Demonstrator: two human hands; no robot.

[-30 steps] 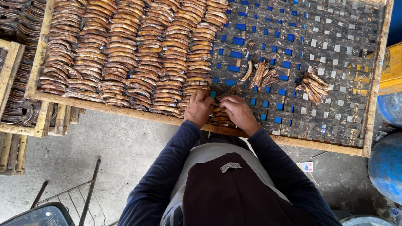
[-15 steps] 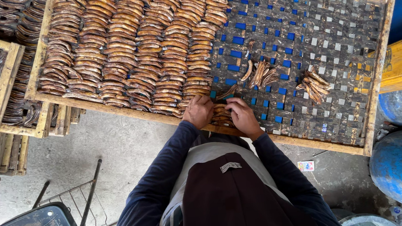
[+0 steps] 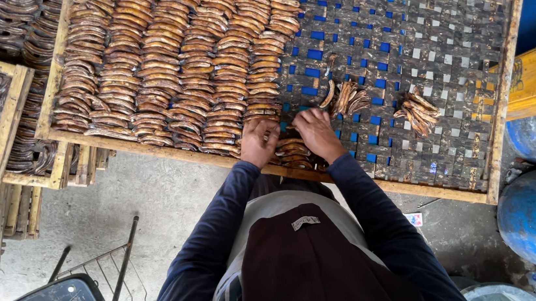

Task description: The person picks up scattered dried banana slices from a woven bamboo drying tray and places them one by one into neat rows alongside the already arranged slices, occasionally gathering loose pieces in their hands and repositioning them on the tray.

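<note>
Both the left hand [image 3: 259,141] and right hand [image 3: 317,134] are pressed onto curved dried strips [image 3: 293,153], lined up on the woven drying tray [image 3: 401,39] so rows stay tight.

Both arms extend forward in dark sleeves, elbows bent outward. Left hand [image 3: 258,141] and right hand [image 3: 317,134] lie close together, palms down, fingers curled downward, wrists angled inward toward each other.
</note>
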